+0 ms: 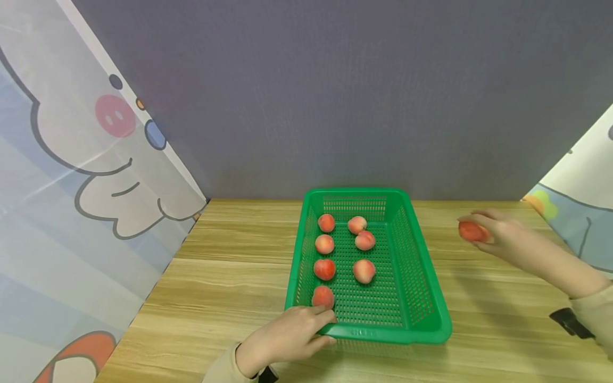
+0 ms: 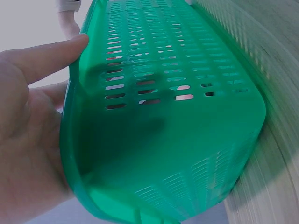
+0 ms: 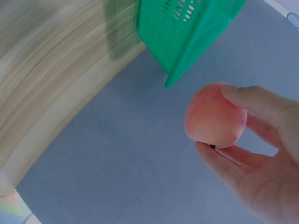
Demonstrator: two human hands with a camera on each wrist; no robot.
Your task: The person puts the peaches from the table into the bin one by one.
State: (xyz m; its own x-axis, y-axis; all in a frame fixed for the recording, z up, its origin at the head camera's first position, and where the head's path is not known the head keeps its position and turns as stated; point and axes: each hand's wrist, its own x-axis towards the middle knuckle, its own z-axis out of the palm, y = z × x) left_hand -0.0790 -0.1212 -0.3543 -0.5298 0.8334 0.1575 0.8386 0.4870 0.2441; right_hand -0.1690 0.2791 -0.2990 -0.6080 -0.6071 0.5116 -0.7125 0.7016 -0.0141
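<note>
A green perforated plastic basket [image 1: 383, 334] stands on the wooden table with several red-and-yellow peaches inside. One row of them, including a nearby peach [image 1: 323, 296], runs along the left side. Three more sit toward the middle, among them a paler peach [image 1: 364, 271]. My left hand [image 1: 292, 334] grips the basket's near-left rim; in the left wrist view the thumb [image 2: 60, 55] lies on the outer side. Off to the right of the basket, my right hand [image 1: 510, 239] holds a peach [image 3: 216, 115] above the table, pinched between thumb and fingers.
The wood-grain table [image 1: 230, 276] extends on both sides of the basket. Behind it rises a plain grey wall [image 1: 335, 96]. A cartoon-printed sheet [image 1: 62, 159] hangs at the left, with another printed panel [image 1: 586, 213] at the right.
</note>
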